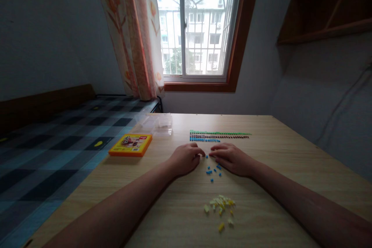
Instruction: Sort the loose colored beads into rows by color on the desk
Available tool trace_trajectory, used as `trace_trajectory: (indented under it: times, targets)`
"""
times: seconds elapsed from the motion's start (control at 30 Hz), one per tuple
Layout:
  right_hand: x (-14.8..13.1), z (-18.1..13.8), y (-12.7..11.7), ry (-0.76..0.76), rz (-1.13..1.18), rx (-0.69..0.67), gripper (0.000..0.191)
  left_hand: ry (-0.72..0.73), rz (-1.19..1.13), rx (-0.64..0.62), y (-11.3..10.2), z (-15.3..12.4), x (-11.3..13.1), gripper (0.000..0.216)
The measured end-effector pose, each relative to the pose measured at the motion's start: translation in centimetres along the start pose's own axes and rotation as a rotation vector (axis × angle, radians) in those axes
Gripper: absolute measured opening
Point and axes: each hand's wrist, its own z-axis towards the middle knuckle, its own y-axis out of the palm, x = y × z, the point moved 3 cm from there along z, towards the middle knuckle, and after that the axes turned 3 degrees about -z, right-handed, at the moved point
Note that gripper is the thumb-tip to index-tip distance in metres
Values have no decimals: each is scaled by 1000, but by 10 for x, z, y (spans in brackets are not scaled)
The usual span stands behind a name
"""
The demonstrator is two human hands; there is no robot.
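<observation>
Small blue building-block pieces [209, 172] lie loose on the wooden table. One blue piece [206, 157] sits in the narrow gap between my two hands. My left hand [186, 159] rests just left of it, fingers bent but apart, with nothing visible in them. On the other side, my right hand [232, 159] lies low with its fingers stretched toward the same piece. Beyond the hands are neat rows of tiny pieces: a green row [217, 133], a dark brown row [221, 136] and a blue row [203, 139].
Nearer me lies a pile of pale and bright yellow pieces [222, 203]. An orange-yellow box [130, 145] and a clear plastic container [155, 124] stand at the table's left. A checked bed [69, 151] adjoins that edge, and a window [200, 23] is ahead.
</observation>
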Motion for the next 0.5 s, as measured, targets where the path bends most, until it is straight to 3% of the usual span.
trace_trajectory:
  times: [0.5]
  targets:
    - [-1,1,-1,-8,18,24,27,19,19,7,1,-1,-1,30]
